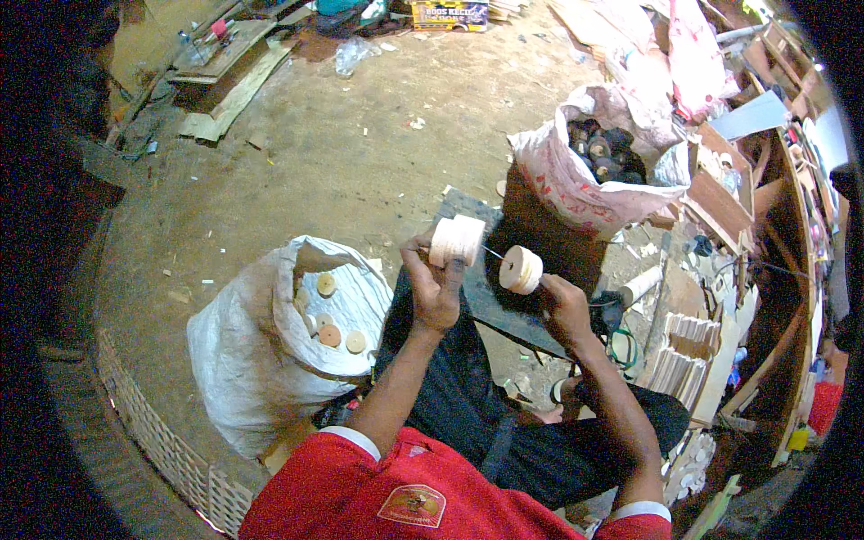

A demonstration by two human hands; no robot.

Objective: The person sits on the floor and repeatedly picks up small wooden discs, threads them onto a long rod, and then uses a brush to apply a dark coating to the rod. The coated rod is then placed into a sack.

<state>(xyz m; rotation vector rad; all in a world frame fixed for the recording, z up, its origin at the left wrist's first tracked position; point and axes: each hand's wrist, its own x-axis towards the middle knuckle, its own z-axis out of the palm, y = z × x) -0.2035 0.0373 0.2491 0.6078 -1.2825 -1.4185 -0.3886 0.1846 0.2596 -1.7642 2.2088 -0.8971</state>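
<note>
In my left hand [436, 292] is a short stack of pale round wooden discs [455, 241], gripped from below and behind. My right hand [565, 313] is closed on a second pale wooden roller [521, 270], its round face with a dark centre turned toward the first stack. A thin metal rod [492, 253] shows in the gap between the two pieces. Whether the rod enters the left stack is hidden. Beside my left forearm stands an open white woven sack [236, 355] holding several loose wooden discs [329, 336].
Beyond my right hand stands another woven sack [562, 193] filled with dark cylindrical pieces [605, 151]. A dark flat board [513, 319] lies by my knees. Stacked thin wood strips [686, 360] and scraps lie at right, beside a wooden frame [796, 360]. Boards [229, 103] lie far left.
</note>
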